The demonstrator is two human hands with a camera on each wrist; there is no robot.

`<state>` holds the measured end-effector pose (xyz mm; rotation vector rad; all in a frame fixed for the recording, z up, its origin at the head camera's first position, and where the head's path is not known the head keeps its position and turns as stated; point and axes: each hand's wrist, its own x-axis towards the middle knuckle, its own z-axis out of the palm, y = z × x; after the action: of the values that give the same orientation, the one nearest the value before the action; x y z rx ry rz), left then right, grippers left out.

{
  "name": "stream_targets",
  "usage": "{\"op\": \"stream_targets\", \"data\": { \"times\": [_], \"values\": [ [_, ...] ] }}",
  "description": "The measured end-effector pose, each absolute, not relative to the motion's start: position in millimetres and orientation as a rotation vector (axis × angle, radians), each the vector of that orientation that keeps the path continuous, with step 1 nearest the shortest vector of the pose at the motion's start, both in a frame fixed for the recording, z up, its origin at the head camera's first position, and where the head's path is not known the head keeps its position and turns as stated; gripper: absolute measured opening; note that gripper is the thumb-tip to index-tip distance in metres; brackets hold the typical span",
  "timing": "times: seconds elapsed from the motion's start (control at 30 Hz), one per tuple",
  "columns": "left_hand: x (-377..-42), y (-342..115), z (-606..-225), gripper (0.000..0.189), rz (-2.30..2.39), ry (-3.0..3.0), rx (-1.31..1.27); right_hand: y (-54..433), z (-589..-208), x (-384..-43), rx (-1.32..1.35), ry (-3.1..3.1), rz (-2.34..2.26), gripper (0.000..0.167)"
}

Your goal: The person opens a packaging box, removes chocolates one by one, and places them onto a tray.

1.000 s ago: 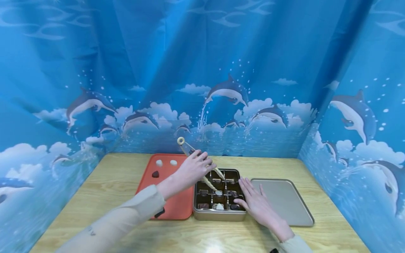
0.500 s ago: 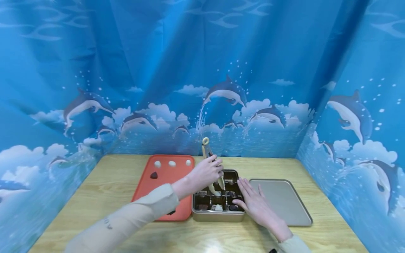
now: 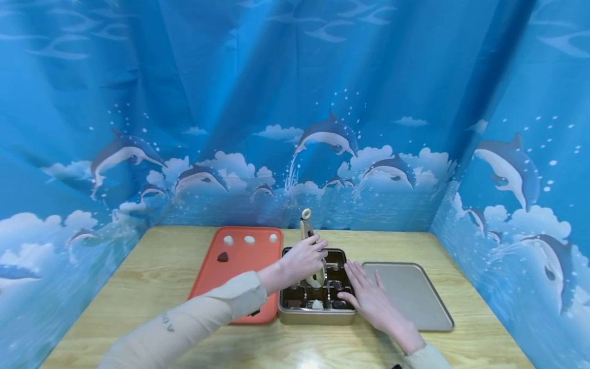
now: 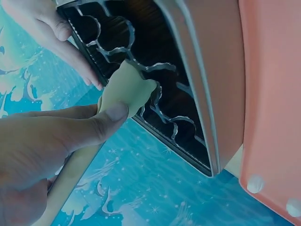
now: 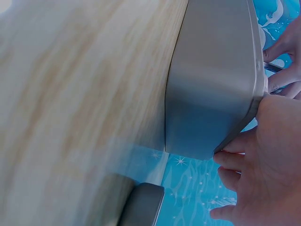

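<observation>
From my place at a distance, I see the left hand [image 3: 305, 262] above the box, and its fingers are pinching the cream-coloured tongs with a ring at the end [image 4: 128, 87]. The ring end points up, beyond these fingers, and the scalloped tips reach down below them. I cannot tell whether the tips pinch something.

Directly under the fingers is the bronze-coloured rectangular metal box [image 3: 318, 319] with a dark, divided inside, where the tips stand about the middle compartments. Nearer to me than these fingers, in the nearest row, a small white piece [image 3: 317, 304] lies in the middle compartment, and a small dark round piece [image 3: 338, 304] lies in the right one.

The right hand [image 3: 372, 302] has its fingers straight and a little spread; they touch the right side of the box, with the thumb at its rim.

To the right of these fingers, the flat grey-beige metal lid [image 3: 410, 297] lies on the light wooden table [image 3: 138, 287]. To the left of the left fingers is the orange-red rectangular tray [image 3: 249, 259], just beside the box. Along its far edge are three small white rounded pieces [image 3: 249, 239], and near them one small dark brown piece [image 3: 223, 257].
</observation>
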<state>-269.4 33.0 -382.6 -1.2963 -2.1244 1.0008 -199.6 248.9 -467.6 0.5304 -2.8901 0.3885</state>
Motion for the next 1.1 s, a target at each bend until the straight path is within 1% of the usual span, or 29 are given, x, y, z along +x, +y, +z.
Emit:
{"op": "stream_targets", "data": {
  "times": [0.13,0.33,0.53,0.63,0.8,0.93,1.1],
  "values": [
    [-273,32,-387,0.017,0.956,-2.105,-1.298,249,-467,-199,0.534,-2.894,0.404,0.075],
    [-272,19,-394,0.022,0.815,-2.066,-1.266,248,-467,-198,0.529,-2.877,0.405,0.075],
    [-270,4,-396,0.017,0.636,-2.076,-1.183,249,-468,-199,0.526,-2.868,0.405,0.075],
    [-272,-4,-395,0.019,0.524,-2.087,-1.137,249,-468,-199,0.529,-2.872,0.411,0.075],
    [-274,-21,-394,0.032,0.339,-2.141,-1.1,247,-467,-199,0.535,-2.871,0.414,0.075],
    [-273,-35,-396,0.046,0.242,-2.207,-1.081,247,-468,-199,0.536,-2.872,0.406,0.074],
    [-273,-51,-398,0.056,0.149,-2.22,-1.034,248,-467,-199,0.532,-2.883,0.424,0.075]
  ]
}}
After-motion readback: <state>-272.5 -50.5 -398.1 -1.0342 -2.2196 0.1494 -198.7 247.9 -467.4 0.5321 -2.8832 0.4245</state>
